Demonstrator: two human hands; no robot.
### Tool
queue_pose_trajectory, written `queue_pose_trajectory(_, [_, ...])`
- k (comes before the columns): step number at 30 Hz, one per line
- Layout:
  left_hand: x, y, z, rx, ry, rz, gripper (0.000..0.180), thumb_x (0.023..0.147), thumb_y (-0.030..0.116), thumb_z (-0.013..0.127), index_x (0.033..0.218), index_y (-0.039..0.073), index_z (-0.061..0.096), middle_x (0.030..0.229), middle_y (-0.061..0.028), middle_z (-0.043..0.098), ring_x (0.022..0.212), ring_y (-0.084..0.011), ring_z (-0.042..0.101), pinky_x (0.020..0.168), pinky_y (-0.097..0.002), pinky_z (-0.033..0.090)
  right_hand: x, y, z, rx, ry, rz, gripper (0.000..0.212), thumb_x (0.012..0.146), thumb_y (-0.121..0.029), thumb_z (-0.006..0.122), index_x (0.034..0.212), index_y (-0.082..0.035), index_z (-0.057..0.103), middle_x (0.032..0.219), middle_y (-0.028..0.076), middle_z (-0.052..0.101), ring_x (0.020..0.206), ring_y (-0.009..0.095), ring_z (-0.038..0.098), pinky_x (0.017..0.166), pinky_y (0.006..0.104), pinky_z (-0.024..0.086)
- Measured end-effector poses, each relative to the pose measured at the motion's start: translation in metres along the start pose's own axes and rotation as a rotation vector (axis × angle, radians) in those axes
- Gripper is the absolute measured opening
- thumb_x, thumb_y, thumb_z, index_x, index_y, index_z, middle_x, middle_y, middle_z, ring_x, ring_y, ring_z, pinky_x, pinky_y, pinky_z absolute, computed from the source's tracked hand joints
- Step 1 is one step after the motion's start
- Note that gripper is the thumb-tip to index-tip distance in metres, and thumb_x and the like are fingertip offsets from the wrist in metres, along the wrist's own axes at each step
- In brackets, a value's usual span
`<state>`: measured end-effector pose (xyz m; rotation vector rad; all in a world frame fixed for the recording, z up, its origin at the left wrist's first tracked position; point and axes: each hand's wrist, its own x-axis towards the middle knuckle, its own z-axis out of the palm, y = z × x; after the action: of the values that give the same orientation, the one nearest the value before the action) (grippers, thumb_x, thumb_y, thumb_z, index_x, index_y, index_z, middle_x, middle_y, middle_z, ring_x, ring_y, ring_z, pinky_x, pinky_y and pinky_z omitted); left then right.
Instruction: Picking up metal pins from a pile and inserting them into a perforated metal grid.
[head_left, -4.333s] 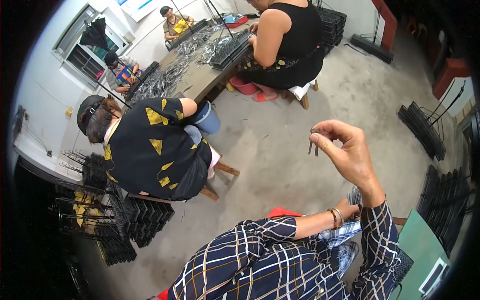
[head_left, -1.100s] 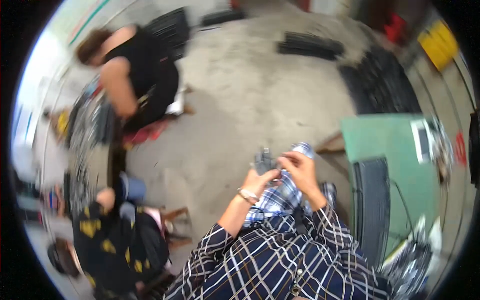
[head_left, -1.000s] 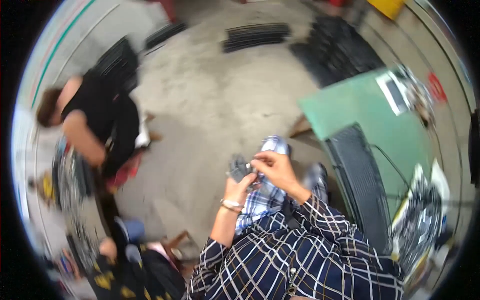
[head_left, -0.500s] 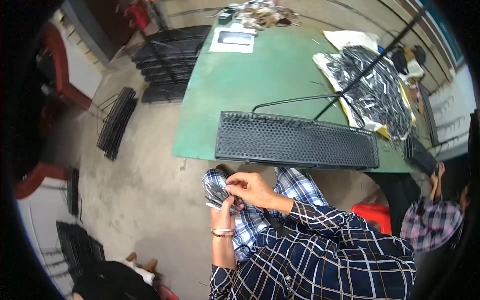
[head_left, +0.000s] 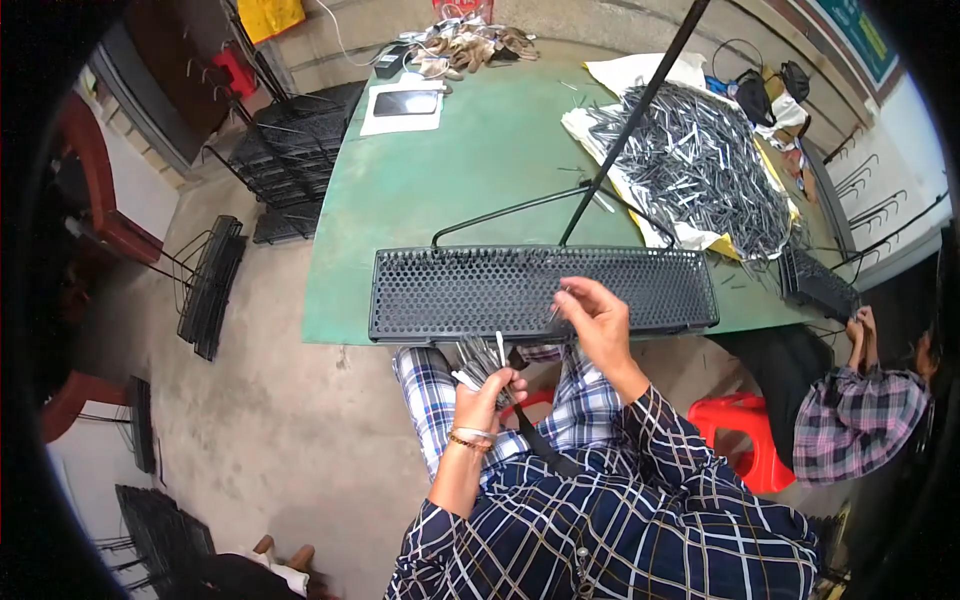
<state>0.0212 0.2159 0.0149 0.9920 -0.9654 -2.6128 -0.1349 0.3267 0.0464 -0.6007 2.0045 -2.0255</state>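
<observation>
My left hand point(head_left: 484, 400) is closed around a bundle of thin dark and silvery strips point(head_left: 476, 354). The bundle fans out above my lap, near the front edge of the table. Higher and to the right, my right hand point(head_left: 604, 328) pinches a single thin strip point(head_left: 556, 312) between thumb and fingertips, in front of a perforated panel. This black perforated metal panel point(head_left: 450, 300) stands along the front of the table, with a bent wire frame and a long rod point(head_left: 640, 105) rising behind it. The strip's exact kind is too small to tell.
A heap of similar strips point(head_left: 690, 170) lies on a white and yellow sack at the table's right. Gloves point(head_left: 470, 50) and a phone point(head_left: 408, 103) sit at the back of the green table point(head_left: 460, 160). A co-worker point(head_left: 860, 420) is at the right, near a red stool point(head_left: 740, 420).
My right hand has left the bundle and moved up and right to the panel with one strip. My left hand has shifted slightly right with the bundle. The view has turned a little.
</observation>
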Motion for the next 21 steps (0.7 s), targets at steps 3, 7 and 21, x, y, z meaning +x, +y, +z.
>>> queue_pose_trajectory(3, [0.001, 0.002, 0.028, 0.062, 0.019, -0.057, 0.015, 0.083, 0.008, 0.057, 0.096, 0.0, 0.056, 0.082, -0.008, 0.061, 0.075, -0.0194, 0.063, 0.061, -0.031, 0.056, 0.032, 0.009, -0.018, 0.021, 0.023, -0.088, 0.021, 0.085, -0.004, 0.061, 0.104, 0.004, 0.058, 0.087, 0.008, 0.065, 0.078, 0.012, 0.062, 0.071, 0.0235, 0.049])
queue_pose_trajectory(7, [0.011, 0.002, 0.054, 0.128, 0.02, -0.029, 0.013, 0.084, 0.009, 0.058, 0.092, 0.0, 0.059, 0.084, -0.0087, 0.063, 0.075, -0.0194, 0.063, 0.063, -0.0307, 0.056, 0.066, 0.016, -0.018, -0.003, 0.042, -0.213, 0.018, 0.084, -0.005, 0.063, 0.1, 0.003, 0.061, 0.087, 0.009, 0.065, 0.078, 0.013, 0.063, 0.071, 0.0239, 0.05])
queue_pose_trajectory(21, [0.034, -0.009, 0.052, 0.207, 0.1, -0.168, 0.013, 0.082, 0.008, 0.058, 0.087, -0.004, 0.06, 0.081, -0.0114, 0.063, 0.072, -0.0193, 0.064, 0.063, -0.0302, 0.057, 0.086, 0.037, 0.001, -0.313, 0.045, -0.444, 0.013, 0.077, -0.007, 0.068, 0.088, -0.001, 0.065, 0.087, 0.01, 0.064, 0.076, 0.02, 0.063, 0.065, 0.0285, 0.05])
